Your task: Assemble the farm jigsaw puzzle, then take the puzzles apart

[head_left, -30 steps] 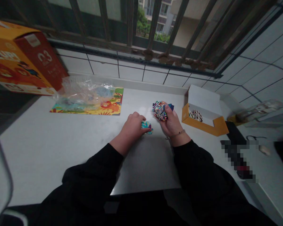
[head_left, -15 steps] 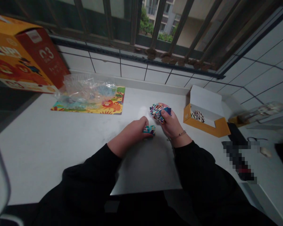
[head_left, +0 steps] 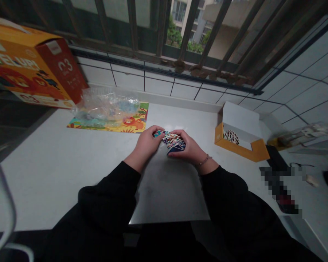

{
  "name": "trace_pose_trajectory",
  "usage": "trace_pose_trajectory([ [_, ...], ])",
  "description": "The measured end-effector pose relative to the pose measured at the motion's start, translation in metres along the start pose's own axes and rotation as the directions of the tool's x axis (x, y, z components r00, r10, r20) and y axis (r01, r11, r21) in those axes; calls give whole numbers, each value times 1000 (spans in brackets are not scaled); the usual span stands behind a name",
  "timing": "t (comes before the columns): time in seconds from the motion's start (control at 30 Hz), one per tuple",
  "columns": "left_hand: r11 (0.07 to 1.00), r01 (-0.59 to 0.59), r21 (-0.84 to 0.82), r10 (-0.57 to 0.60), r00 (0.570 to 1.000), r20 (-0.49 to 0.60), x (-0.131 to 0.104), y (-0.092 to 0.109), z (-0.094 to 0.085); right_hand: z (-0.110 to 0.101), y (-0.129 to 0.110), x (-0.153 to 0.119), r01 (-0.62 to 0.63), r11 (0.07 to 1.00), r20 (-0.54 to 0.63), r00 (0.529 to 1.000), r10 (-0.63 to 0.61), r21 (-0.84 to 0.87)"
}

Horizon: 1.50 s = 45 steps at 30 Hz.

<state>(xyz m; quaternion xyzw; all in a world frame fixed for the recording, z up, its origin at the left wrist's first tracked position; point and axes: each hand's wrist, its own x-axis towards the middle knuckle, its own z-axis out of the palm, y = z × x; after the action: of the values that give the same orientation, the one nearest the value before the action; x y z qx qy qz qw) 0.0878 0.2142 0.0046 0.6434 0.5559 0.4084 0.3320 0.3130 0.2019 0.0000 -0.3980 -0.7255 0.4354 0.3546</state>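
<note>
Near the middle of the worktop, my left hand (head_left: 149,142) and my right hand (head_left: 190,147) are close together. The right one is closed around a thick bunch of jigsaw puzzle pieces (head_left: 175,142), dark blue and multicoloured with pale edges. A smaller teal cluster of puzzle pieces (head_left: 158,133) is pinched by the left fingers, touching or nearly touching the bunch. To the right stands an open yellow box (head_left: 236,148) with a white lid, holding more patterned pieces (head_left: 231,137).
At the back left, crumpled clear plastic (head_left: 106,105) covers part of a lion picture sheet (head_left: 138,125). Beside it stands a large orange box (head_left: 41,69). A barred window (head_left: 177,40) is behind the white worktop (head_left: 104,153). A pale curved tube (head_left: 9,203) is at lower left.
My hands have come together. The left moved up and leftward with its pieces, while the right turned its bunch so the edges face up. The view has shifted slightly.
</note>
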Motion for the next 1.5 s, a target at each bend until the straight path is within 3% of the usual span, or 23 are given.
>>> trace_pose_trajectory([
  [0.17, 999, -43, 8, 42, 997, 68, -3, 4, 10, 0, 5, 4, 168, 957, -32, 983, -180, -236],
  [0.3, 996, -86, 34, 84, 995, 58, -3, 4, 18, 2, 8, 4, 131, 946, -27, 989, -145, -296],
  [0.5, 992, -129, 1, 129, 991, 36, 0, 1, 21, 4, 10, 3, 105, 944, -33, 992, -122, -313],
  [0.67, 998, -23, -59, 25, 999, 36, -3, 7, 21, 6, 9, 5, 124, 951, -89, 984, -155, -284],
  [0.83, 975, 77, -210, -68, 996, 50, -4, 13, 22, 9, 8, 6, 73, 978, -102, 990, -94, -196],
  [1.1, 963, 84, -254, -71, 996, 59, -4, 25, 41, 13, 11, 10, 181, 955, -67, 977, -202, -236],
  [1.3, 900, 71, -430, -73, 997, 11, 0, 24, 56, 11, 14, 12, 244, 945, -26, 966, -256, -216],
  [1.5, 870, 78, -488, -61, 997, 52, 7, 14, 60, 4, 11, 13, 164, 942, -27, 983, -180, -294],
])
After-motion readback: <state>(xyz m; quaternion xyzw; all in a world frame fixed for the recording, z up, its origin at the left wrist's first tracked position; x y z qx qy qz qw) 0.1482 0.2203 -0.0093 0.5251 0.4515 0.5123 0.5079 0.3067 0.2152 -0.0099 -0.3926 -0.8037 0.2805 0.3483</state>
